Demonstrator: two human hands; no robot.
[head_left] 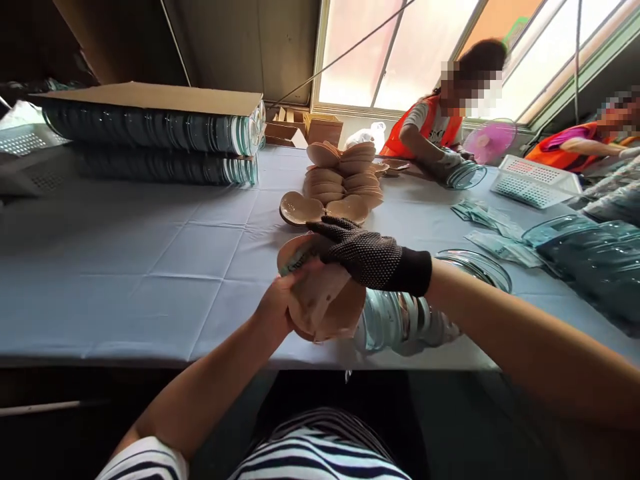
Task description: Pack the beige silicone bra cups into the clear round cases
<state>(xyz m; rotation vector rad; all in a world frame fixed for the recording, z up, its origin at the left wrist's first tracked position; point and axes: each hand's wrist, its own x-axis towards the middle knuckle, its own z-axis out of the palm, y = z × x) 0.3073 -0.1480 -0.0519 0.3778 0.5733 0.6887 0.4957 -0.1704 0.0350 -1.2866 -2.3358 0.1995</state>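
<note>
My bare left hand (276, 303) grips a stack of tan moulded bra cups (350, 313) by its left edge, just above the table's front. Across the cups lies a clear packet (323, 293) with green print, its upper end beside my left thumb. Over the cups' upper part is my right hand (367, 257), in a black dotted glove, its visible fingers stretched out to the left. The right thumb is hidden. Just beyond it, more paired tan cups (345, 180) stand nested in a row. Clear plastic shells (400, 320) lie below my right wrist.
Stacked clear shells (150, 133) under a cardboard sheet stand back left on the blue-white tablecloth (125, 267). Loose printed packets (493, 233) and bagged shells (595, 260) lie right. A white basket (535, 180) and two people in orange vests are beyond, one handling clear shells.
</note>
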